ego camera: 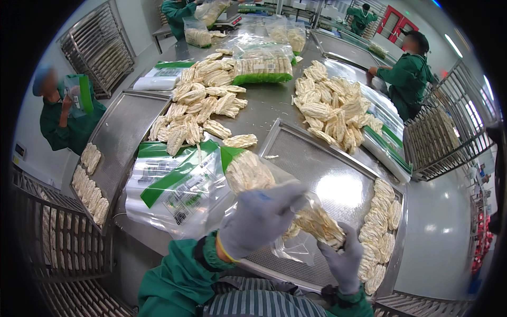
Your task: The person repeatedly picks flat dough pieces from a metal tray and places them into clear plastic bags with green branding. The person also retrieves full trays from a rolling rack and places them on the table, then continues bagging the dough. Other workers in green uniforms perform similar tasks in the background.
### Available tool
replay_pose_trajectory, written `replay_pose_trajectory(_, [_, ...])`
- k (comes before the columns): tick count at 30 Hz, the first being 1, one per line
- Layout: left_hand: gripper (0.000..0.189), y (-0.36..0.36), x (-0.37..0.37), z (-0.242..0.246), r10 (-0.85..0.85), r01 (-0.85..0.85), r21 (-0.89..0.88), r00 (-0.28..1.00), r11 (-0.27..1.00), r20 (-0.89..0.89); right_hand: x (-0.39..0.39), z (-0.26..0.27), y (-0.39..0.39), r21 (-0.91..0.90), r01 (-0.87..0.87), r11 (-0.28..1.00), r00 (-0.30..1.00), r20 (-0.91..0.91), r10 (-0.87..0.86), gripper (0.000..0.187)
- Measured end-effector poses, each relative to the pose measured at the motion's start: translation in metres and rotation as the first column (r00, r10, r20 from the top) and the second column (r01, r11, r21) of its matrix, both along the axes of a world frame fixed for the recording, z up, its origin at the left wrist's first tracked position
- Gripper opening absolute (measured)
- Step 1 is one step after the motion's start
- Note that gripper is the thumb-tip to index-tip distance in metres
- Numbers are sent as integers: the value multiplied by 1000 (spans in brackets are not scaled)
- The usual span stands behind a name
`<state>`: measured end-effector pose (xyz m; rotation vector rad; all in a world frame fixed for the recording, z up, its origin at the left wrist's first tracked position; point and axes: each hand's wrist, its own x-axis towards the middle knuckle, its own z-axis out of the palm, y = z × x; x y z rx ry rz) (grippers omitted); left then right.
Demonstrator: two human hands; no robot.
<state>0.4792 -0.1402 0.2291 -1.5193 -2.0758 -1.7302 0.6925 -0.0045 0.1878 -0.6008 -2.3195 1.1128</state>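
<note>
My left hand (263, 218), in a grey glove, grips the upper side of a clear plastic bag with a green band (247, 170), which has pale dried noodle-like bundles inside. In my gloved right hand (344, 253) is the end of a dried bundle (321, 226) at the bag's mouth, between thumb and fingers. Both hands are over a perforated metal tray (293, 158), along whose right side lie rows of similar bundles (374, 226). Left of my left hand rests a stack of flat printed bags (174, 186) with green bands.
Two heaps of loose bundles (198, 103) (332, 103) lie on the steel table (265, 99), with a filled bag (263, 65) between them. Another tray (130, 115) is at the left. Co-workers (63, 107) (412, 75) stand at both sides. Metal racks (99, 47) surround the table.
</note>
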Motion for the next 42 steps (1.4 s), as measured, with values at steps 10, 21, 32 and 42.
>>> replay_pose_trajectory(10, [35, 26, 111, -19, -245, 131, -281, 874, 951, -420, 32, -44, -23, -259, -92, 962, 978, -204, 39, 23])
replay_pose_trajectory(21, [35, 21, 125, -23, -227, 170, -171, 883, 970, -411, -10, -81, 2, -577, -275, 769, 956, -253, 151, 34])
replay_pose_trajectory(32, [27, -9, 67, -3, 58, -42, 93, 982, 995, -180, -35, -60, 9, -539, -554, 634, 830, -304, 467, 48])
replay_pose_trajectory(42, [13, -44, -31, 37, 240, -320, 77, 830, 944, 504, 26, 54, 76, 558, -423, 714, 903, 199, 380, 10])
